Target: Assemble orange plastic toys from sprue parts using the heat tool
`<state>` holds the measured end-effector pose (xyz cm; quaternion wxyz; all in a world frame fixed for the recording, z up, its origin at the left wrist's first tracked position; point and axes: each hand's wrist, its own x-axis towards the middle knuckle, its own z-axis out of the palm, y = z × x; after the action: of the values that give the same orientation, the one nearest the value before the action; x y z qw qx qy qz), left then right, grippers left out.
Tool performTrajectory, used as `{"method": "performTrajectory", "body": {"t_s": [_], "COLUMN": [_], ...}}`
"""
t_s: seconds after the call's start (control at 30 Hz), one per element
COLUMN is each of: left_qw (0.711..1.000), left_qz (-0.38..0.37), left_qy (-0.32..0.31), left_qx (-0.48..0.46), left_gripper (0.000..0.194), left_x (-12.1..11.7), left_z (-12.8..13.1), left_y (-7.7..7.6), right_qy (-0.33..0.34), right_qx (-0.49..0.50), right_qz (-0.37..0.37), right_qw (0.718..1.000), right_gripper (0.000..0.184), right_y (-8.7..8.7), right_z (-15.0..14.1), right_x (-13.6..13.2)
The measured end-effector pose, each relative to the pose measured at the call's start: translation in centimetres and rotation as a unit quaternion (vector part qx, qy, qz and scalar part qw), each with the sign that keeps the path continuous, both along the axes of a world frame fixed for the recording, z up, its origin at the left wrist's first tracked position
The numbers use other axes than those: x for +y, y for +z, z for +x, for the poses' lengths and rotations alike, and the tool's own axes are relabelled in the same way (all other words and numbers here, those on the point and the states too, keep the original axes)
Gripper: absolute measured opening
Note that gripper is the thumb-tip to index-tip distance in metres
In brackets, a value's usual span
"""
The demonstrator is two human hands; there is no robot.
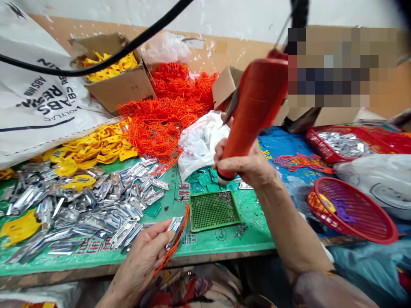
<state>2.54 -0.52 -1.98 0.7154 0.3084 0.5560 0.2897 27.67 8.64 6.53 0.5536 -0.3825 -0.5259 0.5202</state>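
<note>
My right hand [242, 164] is wrapped round a red power screwdriver [257, 102], which hangs from above and slants down to the left. Its tip points towards a pile of green plastic pieces [205, 177]. Low in front of me, my left hand [147, 246] pinches a small silver metal plate [175, 229] together with a thin orange plastic strip [175, 248]. Between my hands lies a green gridded tray [215, 211], with tiny dark screws [226, 201] gathered at its right end. More screws are scattered beside the tray.
Silver metal plates [96, 209] and yellow plastic pieces [99, 143] cover the left side. Behind them rise orange strips [160, 124] and a cardboard box [120, 87]. A white plastic bag [201, 139] lies mid-table. Red baskets [356, 214] stand right. A black cable [128, 47] crosses overhead.
</note>
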Motion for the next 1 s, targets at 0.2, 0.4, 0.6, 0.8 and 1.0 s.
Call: {"method": "performTrajectory", "body": {"t_s": [0.2, 0.4, 0.6, 0.8, 1.0], "left_qw": [0.999, 0.996, 0.997, 0.998, 0.999], "left_qz": [0.012, -0.008, -0.012, 0.001, -0.002], "left_qy": [0.014, 0.039, 0.043, 0.044, 0.044], "left_qx": [-0.044, -0.077, -0.06, -0.033, -0.018], "left_gripper": [0.037, 0.037, 0.044, 0.038, 0.038], "left_x": [0.3, 0.0, -0.2, -0.3, -0.2], "left_z": [0.1, 0.3, 0.4, 0.2, 0.5], "left_y": [0.4, -0.4, -0.2, 0.2, 0.6], "right_qy": [-0.029, -0.144, -0.171, -0.168, -0.174], "right_qx": [-0.04, -0.029, -0.039, -0.048, -0.057], "right_qz": [-0.011, -0.018, -0.004, -0.009, 0.0], "right_qw": [0.999, 0.989, 0.984, 0.985, 0.983], "right_gripper": [0.036, 0.021, 0.015, 0.015, 0.014], "right_y": [-3.1, -6.0, -7.1, -7.8, -8.2], "right_z": [1.4, 1.4, 1.5, 1.5, 1.6], "right_x": [-3.9, -5.5, -5.6, -5.6, -5.6]}}
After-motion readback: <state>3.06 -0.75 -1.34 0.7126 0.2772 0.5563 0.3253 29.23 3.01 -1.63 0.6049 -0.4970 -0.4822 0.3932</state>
